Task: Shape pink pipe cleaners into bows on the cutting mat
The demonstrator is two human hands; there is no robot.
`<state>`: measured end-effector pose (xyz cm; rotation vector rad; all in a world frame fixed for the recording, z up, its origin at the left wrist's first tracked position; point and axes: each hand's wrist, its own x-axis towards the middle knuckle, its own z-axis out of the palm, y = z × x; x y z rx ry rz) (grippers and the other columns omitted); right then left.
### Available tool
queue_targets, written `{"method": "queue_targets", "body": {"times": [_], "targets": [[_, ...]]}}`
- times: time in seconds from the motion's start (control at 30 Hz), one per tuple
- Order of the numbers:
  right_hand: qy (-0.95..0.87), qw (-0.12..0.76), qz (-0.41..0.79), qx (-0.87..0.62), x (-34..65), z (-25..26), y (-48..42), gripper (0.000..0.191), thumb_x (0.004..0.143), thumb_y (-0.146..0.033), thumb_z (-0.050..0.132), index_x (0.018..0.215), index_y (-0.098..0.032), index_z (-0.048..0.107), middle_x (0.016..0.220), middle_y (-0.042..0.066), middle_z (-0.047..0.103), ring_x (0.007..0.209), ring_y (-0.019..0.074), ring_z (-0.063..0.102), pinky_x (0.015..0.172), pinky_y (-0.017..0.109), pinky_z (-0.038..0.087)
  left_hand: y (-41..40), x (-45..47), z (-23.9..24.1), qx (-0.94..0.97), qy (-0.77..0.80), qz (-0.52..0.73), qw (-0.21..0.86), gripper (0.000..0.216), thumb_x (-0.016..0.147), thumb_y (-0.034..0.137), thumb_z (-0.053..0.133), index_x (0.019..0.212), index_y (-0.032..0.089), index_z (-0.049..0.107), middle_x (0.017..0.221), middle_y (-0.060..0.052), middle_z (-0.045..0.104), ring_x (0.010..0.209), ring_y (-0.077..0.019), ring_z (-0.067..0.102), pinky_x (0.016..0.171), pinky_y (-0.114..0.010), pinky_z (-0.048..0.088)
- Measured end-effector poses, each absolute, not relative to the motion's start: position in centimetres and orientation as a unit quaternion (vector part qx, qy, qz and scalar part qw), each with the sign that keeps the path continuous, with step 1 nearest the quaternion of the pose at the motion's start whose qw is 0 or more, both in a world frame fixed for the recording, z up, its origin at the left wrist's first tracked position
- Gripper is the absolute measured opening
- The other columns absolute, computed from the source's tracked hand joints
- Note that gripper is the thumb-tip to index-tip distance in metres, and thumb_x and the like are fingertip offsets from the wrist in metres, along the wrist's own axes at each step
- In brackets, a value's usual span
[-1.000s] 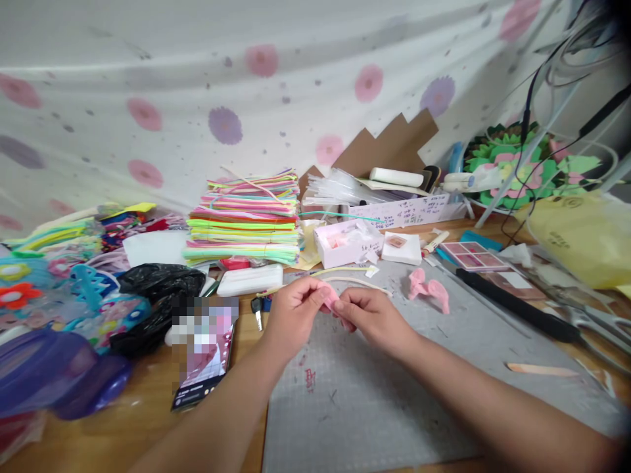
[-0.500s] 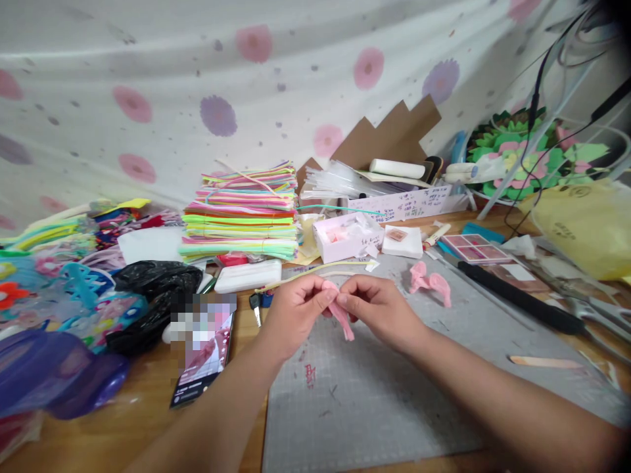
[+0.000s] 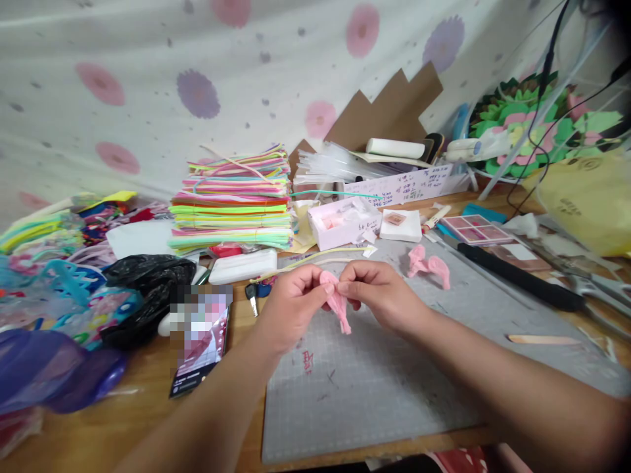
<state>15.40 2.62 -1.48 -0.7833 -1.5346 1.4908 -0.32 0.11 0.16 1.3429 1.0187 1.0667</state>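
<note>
Between my two hands, above the grey cutting mat [image 3: 325,407], is a pink pipe-cleaner petal [image 3: 338,310], rounded at its upper end and narrowing to a gathered tail that hangs down. My left hand [image 3: 290,309] is closed, its thumb and fingers pinching the petal's left edge. From the other side, my right hand [image 3: 377,293] pinches the upper right edge, thumb against fingertips. Some of the petal is hidden behind the fingers. Two similar curled pink pieces [image 3: 428,266] lie on the mat to the right of my hands.
Behind my hands are a tall stack of coloured pipe cleaners [image 3: 231,210] and a small white box [image 3: 340,226]. A phone [image 3: 204,351], keys [image 3: 252,299] and a black plastic bag [image 3: 152,282] are on the left. Scissors [image 3: 606,289] and a wooden stick [image 3: 542,339] lie right.
The petal has turned, so its broad ribbed face shows more than before. Both hands keep their pinch on it. The whole view has tilted slightly downward.
</note>
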Motion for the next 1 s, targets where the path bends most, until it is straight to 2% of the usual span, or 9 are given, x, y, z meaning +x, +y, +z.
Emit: {"method": "queue_targets", "body": {"times": [0.37, 0.5, 0.7, 1.0], "targets": [[-0.662, 0.367, 0.546, -0.360, 15.47, -1.12, 2.60, 0.017, 0.074, -0.029, 0.060, 0.065, -0.015, 0.059, 0.057, -0.001, 0.054, 0.051, 0.0084, 0.044, 0.048, 0.022, 0.033, 0.23, -1.08, 0.45, 0.626, 0.453, 0.407, 0.487, 0.017, 0.082, 0.029, 0.056, 0.073, 0.015, 0.056, 0.067, -0.002, 0.061, 0.063, -0.0124, 0.057, 0.063, -0.026, 0.046], [-0.637, 0.368, 0.574, -0.359, 15.36, -1.41, 2.64, 0.015, 0.071, -0.027, 0.060, 0.062, -0.015, 0.058, 0.054, -0.002, 0.054, 0.050, 0.0085, 0.044, 0.047, 0.022, 0.032, 0.23, -1.12, 0.47, 0.656, 0.470, 0.386, 0.447, 0.019, 0.082, 0.031, 0.056, 0.072, 0.015, 0.057, 0.063, 0.000, 0.059, 0.058, -0.0111, 0.054, 0.056, -0.024, 0.044], [-0.617, 0.406, 0.573, -0.356, 15.32, -1.71, 2.58, 0.016, 0.069, -0.026, 0.060, 0.058, -0.015, 0.055, 0.053, -0.003, 0.052, 0.050, 0.0082, 0.044, 0.049, 0.023, 0.035, 0.21, -1.16, 0.42, 0.664, 0.490, 0.362, 0.434, 0.018, 0.081, 0.030, 0.054, 0.073, 0.014, 0.059, 0.061, 0.000, 0.057, 0.055, -0.0104, 0.051, 0.053, -0.023, 0.042], [-0.667, 0.359, 0.523, -0.390, 15.27, -0.97, 2.56, 0.019, 0.073, -0.031, 0.059, 0.064, -0.015, 0.058, 0.054, -0.001, 0.054, 0.049, 0.0087, 0.044, 0.046, 0.021, 0.033, 0.31, -1.29, -0.03, 0.638, 0.486, 0.379, 0.462, 0.021, 0.081, 0.035, 0.056, 0.076, 0.014, 0.057, 0.062, 0.000, 0.058, 0.055, -0.0103, 0.050, 0.053, -0.023, 0.040]]}}
